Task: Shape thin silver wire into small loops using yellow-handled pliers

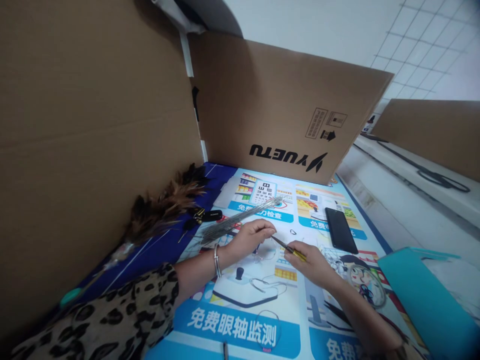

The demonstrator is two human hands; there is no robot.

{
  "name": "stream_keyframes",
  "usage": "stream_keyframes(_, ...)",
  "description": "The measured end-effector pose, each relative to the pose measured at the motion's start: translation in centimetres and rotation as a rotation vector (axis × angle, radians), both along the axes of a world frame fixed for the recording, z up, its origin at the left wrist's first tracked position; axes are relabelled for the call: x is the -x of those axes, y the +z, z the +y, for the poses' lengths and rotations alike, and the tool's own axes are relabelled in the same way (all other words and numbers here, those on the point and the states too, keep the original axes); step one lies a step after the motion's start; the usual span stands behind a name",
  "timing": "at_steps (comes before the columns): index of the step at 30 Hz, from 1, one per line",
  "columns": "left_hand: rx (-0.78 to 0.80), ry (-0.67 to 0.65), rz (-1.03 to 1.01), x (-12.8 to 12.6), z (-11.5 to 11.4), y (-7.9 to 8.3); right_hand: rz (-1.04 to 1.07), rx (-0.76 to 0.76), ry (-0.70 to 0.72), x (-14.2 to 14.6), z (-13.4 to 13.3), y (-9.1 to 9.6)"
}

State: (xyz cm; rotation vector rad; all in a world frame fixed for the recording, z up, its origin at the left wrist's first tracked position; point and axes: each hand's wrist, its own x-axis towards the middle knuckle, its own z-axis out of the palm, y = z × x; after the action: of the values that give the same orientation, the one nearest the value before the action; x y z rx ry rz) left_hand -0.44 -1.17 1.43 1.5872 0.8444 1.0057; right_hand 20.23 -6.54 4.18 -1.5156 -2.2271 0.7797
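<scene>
My right hand (311, 261) is closed around a slim pointed tool with a dark metal tip and yellow handle (283, 244), its point reaching toward my other hand. My left hand (250, 239) has its fingers drawn together in a pinch right at that tip; what sits between them is too fine for me to make out, possibly a bit of wire. A silver metal bangle (217, 261) circles my left wrist, just beyond the leopard-print sleeve (129, 310).

Just past my left hand, a bundle of thin, straight silvery wires (243, 217) lies slantwise on the blue-and-white printed table cover (229, 324). A small dark bent loop (293, 232) lies on the cover near the tool. To the right of that rests a black rectangular smartphone (341, 231), and farther right a teal folder (423, 295). Over on the left are a black key fob (212, 215) and a brown feather duster (165, 205), the duster lying along an upright brown cardboard panel (93, 120).
</scene>
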Motion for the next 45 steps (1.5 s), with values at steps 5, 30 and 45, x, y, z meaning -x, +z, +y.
stream_keyframes(5,0.044,-0.007,-0.029,-0.05,0.12,-0.08,-0.024,-0.014,-0.018,0.21,-0.1,0.02)
stream_keyframes(30,0.151,-0.013,-0.123,-0.26,0.14,-0.49,0.026,0.0,-0.024,0.11,-0.28,-0.43)
stream_keyframes(45,0.12,0.013,-0.146,-0.33,0.23,-0.58,0.102,0.031,0.016,-0.08,-0.24,-0.29)
